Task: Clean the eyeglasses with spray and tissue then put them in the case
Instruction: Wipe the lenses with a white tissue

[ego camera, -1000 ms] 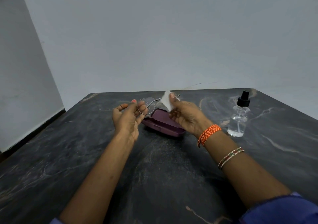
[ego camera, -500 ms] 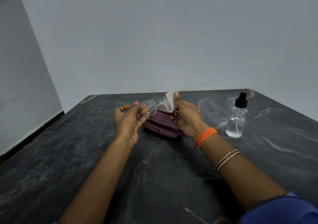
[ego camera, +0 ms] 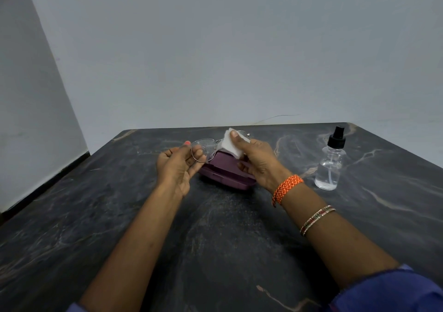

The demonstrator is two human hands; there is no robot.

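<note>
Head view, frame centre: L hand (ego camera: 177,165) pinches glasses (ego camera: 203,152) by droplet-covered lens; R hand (ego camera: 256,160) pinches tissue (ego camera: 231,147) over other lens, above closed case (ego camera: 225,175). Advice: wipe w/ light strokes, support rim. Spray (ego camera: 332,163) at right.

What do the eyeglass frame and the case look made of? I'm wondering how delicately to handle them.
The eyeglasses seem to have a thin, shiny metal wire frame, with droplets on the clear lens. The case looks like hard purple plastic with a smooth matte finish and moulded edges.
</note>
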